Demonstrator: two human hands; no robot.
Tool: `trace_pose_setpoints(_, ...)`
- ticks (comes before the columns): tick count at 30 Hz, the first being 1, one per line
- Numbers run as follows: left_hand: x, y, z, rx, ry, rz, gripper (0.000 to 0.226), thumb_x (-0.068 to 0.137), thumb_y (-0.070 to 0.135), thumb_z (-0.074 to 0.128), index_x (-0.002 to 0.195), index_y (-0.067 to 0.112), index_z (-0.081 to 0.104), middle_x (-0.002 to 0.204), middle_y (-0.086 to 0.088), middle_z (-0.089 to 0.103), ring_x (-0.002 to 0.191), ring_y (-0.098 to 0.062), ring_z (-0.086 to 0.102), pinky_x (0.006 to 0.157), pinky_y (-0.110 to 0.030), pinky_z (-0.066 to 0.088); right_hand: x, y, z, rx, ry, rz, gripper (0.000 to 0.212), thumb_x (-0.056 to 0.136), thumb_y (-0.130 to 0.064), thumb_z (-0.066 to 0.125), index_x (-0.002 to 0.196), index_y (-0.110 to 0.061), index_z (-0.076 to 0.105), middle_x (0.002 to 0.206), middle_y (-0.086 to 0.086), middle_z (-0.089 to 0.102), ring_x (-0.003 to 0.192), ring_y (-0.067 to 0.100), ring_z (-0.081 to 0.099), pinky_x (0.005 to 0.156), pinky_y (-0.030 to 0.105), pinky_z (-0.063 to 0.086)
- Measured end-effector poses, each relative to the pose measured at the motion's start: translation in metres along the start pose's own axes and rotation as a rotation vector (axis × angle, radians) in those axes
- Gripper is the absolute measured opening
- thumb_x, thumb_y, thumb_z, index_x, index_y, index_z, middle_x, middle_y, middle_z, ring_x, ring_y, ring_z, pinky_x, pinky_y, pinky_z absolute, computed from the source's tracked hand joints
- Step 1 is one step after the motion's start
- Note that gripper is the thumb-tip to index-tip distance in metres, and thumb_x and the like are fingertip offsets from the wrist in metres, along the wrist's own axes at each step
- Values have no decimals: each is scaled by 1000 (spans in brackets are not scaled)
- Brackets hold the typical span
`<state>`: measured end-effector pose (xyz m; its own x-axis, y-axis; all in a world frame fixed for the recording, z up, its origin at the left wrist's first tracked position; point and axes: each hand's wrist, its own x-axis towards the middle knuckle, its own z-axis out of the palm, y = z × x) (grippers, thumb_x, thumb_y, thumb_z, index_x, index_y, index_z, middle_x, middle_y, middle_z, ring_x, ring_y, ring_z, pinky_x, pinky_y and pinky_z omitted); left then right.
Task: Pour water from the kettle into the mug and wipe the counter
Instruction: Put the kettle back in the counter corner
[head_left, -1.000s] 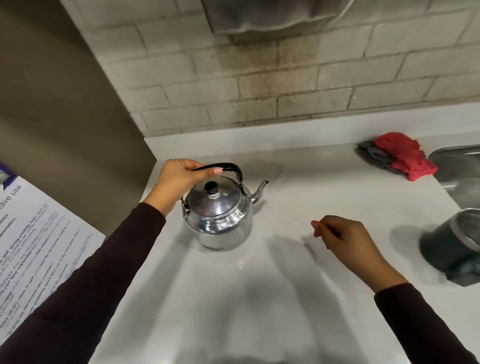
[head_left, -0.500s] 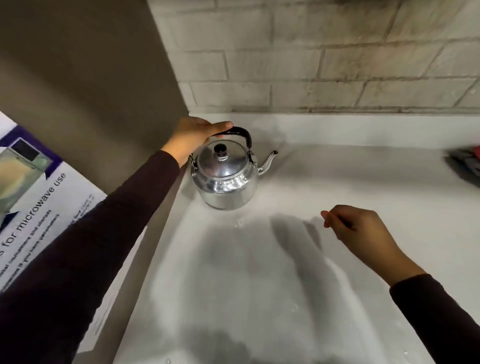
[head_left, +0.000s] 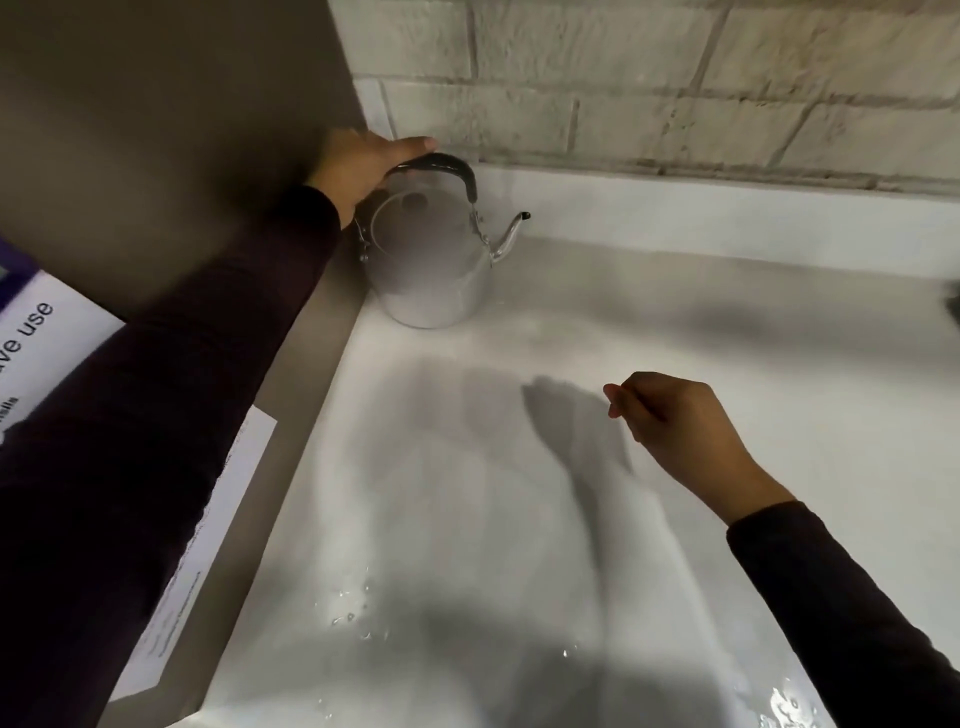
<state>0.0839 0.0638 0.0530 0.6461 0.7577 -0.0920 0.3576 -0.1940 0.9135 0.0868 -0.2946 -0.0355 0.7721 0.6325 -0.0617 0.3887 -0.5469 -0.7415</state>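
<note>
Since a second ago the kettle (head_left: 431, 260) has gone from mid-bench to the far left corner. Near the camera, spilled drops (head_left: 358, 613) sit unwiped on the bench (head_left: 519, 519), so wiping looks undone; no mug shows, so pouring can't be judged. Midway right, the right hand (head_left: 675, 421) hovers loosely curled, holding nothing. Farther left, the left hand (head_left: 363, 161) is closed on the kettle's handle.
</note>
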Motion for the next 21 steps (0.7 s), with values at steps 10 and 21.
trace_pose_setpoints(10, 18, -16, 5, 49, -1, 57, 34, 58, 51, 80, 49, 24, 60, 52, 12, 63, 45, 2, 54, 56, -13, 46, 2, -1, 4, -16, 6, -18, 31, 90, -37, 53, 62, -23, 59, 52, 12, 54, 49, 24, 47, 47, 24, 34)
trace_pose_setpoints(21, -133, -23, 58, 65, -15, 331, 24, 87, 12, 51, 96, 10, 73, 80, -3, 67, 74, -14, 60, 71, -18, 45, -69, -6, -32, 51, 118, 35, 31, 90, -36, 54, 64, -20, 61, 50, 2, 49, 47, 14, 42, 51, 28, 37)
